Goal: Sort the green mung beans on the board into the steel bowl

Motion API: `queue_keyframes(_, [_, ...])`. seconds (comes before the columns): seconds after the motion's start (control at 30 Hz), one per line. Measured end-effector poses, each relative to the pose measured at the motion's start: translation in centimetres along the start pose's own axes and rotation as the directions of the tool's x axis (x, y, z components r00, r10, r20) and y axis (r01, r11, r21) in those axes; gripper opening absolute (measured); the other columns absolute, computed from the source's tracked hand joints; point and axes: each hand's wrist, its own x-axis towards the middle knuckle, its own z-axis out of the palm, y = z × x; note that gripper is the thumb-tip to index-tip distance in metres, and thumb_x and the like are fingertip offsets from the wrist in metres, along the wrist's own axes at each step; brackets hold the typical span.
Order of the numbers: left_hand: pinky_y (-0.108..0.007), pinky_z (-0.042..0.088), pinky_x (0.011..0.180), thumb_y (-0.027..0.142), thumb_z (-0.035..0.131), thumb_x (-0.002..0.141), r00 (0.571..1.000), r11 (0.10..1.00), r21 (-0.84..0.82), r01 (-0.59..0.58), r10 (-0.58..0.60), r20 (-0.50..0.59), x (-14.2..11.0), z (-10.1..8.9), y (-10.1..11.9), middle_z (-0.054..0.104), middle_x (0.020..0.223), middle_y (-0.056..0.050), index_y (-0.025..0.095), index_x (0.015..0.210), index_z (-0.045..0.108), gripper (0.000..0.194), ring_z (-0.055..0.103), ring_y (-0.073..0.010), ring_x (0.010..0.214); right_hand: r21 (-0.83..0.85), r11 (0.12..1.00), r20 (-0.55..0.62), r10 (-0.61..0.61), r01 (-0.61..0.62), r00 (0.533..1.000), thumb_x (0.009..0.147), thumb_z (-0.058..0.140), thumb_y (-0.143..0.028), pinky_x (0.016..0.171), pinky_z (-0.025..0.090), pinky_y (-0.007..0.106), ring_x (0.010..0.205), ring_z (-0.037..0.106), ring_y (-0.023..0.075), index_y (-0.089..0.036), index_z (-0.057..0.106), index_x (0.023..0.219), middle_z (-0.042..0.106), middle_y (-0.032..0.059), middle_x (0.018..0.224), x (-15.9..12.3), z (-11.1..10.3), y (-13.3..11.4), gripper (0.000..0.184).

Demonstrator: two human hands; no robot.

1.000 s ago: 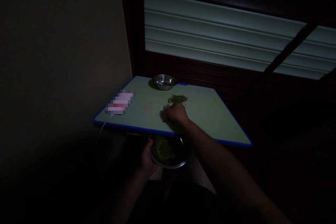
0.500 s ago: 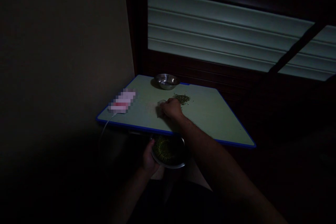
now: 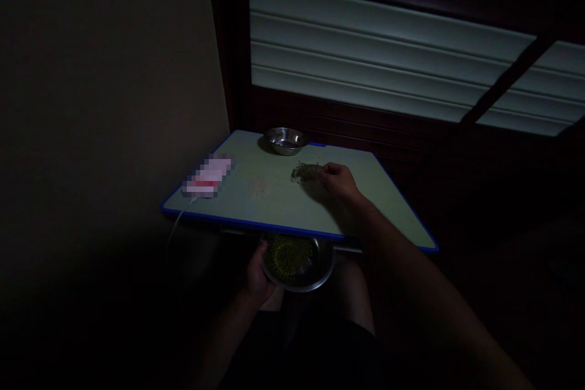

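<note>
My left hand grips the left rim of a metal bowl, thumb over the edge, just below the table's near edge. Small green beans or seeds lie inside that bowl. Over the table, my right hand is closed on a thin, pale, see-through piece, too dim to name. The piece is at a small heap of dark grains, partly covering it, with loose grains scattered around. Faint pale specks mark the tabletop farther left.
A smaller metal bowl stands at the back of the pale, blue-edged table. At the left lies a blurred-out pink and white object with a white cable hanging off the edge. A wall and a slatted panel border the table.
My right hand has moved right with the pale piece, from left of the grain heap to its right side. The bowl in my left hand shows more of its right side.
</note>
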Motion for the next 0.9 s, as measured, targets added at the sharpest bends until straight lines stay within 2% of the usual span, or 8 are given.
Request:
queue_keyframes(0.1, [-0.047, 0.045, 0.097, 0.033, 0.061, 0.077, 1.000, 0.999, 0.034, 0.008, -0.008, -0.020, 0.0, 0.1, -0.1, 0.075, 0.095, -0.013, 0.012, 0.097, 0.072, 0.031, 0.066, -0.0312, 0.103, -0.005, 0.999, -0.084, -0.037, 0.036, 0.996, 0.061, 0.055, -0.029, 0.051, 0.035, 0.022, 0.051, 0.045, 0.0102, -0.018, 0.051, 0.062, 0.051, -0.0030, 0.053, 0.3, -1.4, 1.9, 0.012])
queue_keyframes(0.27, [-0.044, 0.045, 0.098, 0.035, 0.061, 0.078, 0.999, 0.996, 0.087, -0.009, 0.013, -0.043, 0.0, 0.0, -0.1, 0.076, 0.093, -0.010, 0.014, 0.093, 0.072, 0.028, 0.066, -0.0292, 0.103, -0.061, 0.991, -0.113, -0.125, 0.119, 0.986, 0.059, 0.053, -0.028, 0.059, 0.037, 0.023, 0.059, 0.048, 0.0108, -0.017, 0.056, 0.064, 0.055, -0.0032, 0.060, 0.1, -1.8, 3.6, 0.013])
queue_keyframes(0.57, [-0.047, 0.046, 0.097, 0.036, 0.063, 0.075, 1.000, 0.994, 0.110, -0.012, 0.013, -0.010, 0.2, -0.1, 0.2, 0.076, 0.092, -0.009, 0.017, 0.091, 0.073, 0.027, 0.063, -0.0319, 0.108, -0.233, 0.966, -0.118, -0.144, 0.114, 0.982, 0.063, 0.049, -0.026, 0.061, 0.037, 0.024, 0.061, 0.049, 0.0117, -0.016, 0.060, 0.065, 0.057, -0.0022, 0.060, -0.2, -1.7, 3.6, 0.015])
queue_keyframes(0.7, [-0.047, 0.046, 0.096, 0.036, 0.062, 0.076, 0.999, 0.994, 0.096, -0.043, 0.045, -0.019, 0.0, 0.1, 0.2, 0.076, 0.091, -0.009, 0.017, 0.090, 0.073, 0.026, 0.064, -0.0318, 0.107, -0.227, 0.967, -0.085, -0.137, 0.114, 0.987, 0.063, 0.050, -0.026, 0.059, 0.036, 0.023, 0.061, 0.048, 0.0111, -0.016, 0.060, 0.066, 0.056, -0.0026, 0.060, -0.5, -1.6, 3.3, 0.014])
queue_keyframes(0.9, [-0.046, 0.047, 0.096, 0.035, 0.059, 0.078, 0.999, 0.995, 0.101, -0.027, 0.031, -0.032, 0.0, 0.2, 0.3, 0.077, 0.090, -0.008, 0.018, 0.089, 0.073, 0.024, 0.067, -0.0298, 0.101, -0.190, 0.972, -0.041, -0.145, 0.135, 0.989, 0.063, 0.052, -0.027, 0.057, 0.035, 0.023, 0.058, 0.047, 0.0109, -0.016, 0.058, 0.064, 0.054, -0.0026, 0.058, -0.7, -1.6, 3.0, 0.013])
